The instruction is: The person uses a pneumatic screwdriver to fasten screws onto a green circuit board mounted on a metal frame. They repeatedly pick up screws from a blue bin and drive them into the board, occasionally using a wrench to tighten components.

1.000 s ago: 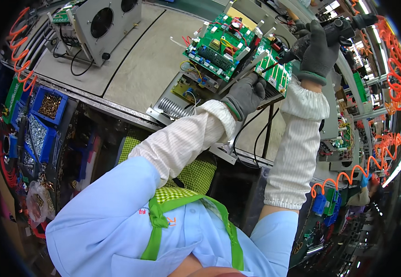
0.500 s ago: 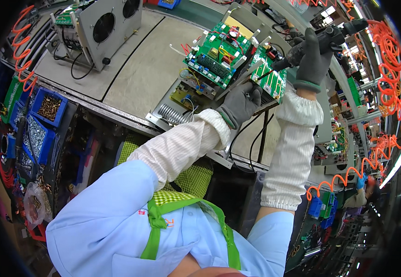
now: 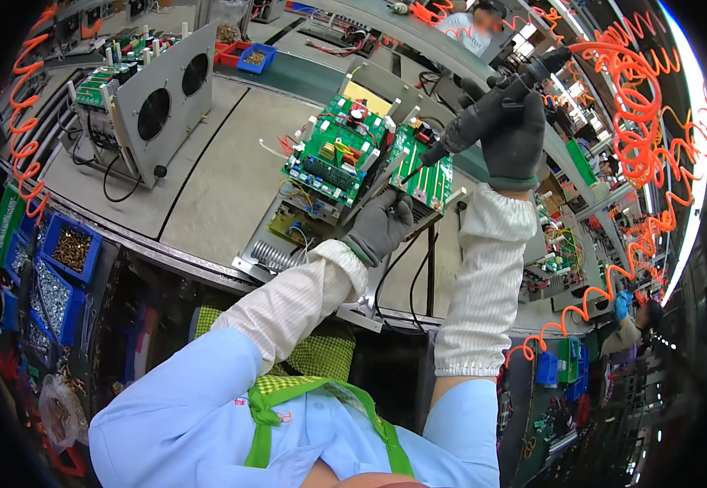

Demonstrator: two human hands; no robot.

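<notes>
My right hand (image 3: pixel 513 140), in a dark grey glove, is wrapped round a black power screwdriver (image 3: pixel 448 140). The driver slants down to the left, its thin bit pointing at the near left part of a green circuit board (image 3: pixel 425 169). Just below the bit, my gloved left hand (image 3: pixel 378 229) has its fingers bent together at that board's near edge; whatever they pinch is hidden. A larger green board (image 3: pixel 333 154) with wires and components is mounted to the left, above an open metal chassis (image 3: pixel 260 236) with a coiled spring-like part.
At left on the bench stands another unit with a grey two-fan panel (image 3: pixel 166 102). Blue bins hold brass screws (image 3: pixel 73 248) and silver screws (image 3: pixel 54 297). An orange coiled hose (image 3: pixel 626 73) hangs at upper right. Black cables (image 3: pixel 406 285) droop over the bench's front edge. Other people are farther off.
The whole view has shifted, so the bench appears farther left and lower. Both hands remain at the same board, with the driver bit still near my left fingers.
</notes>
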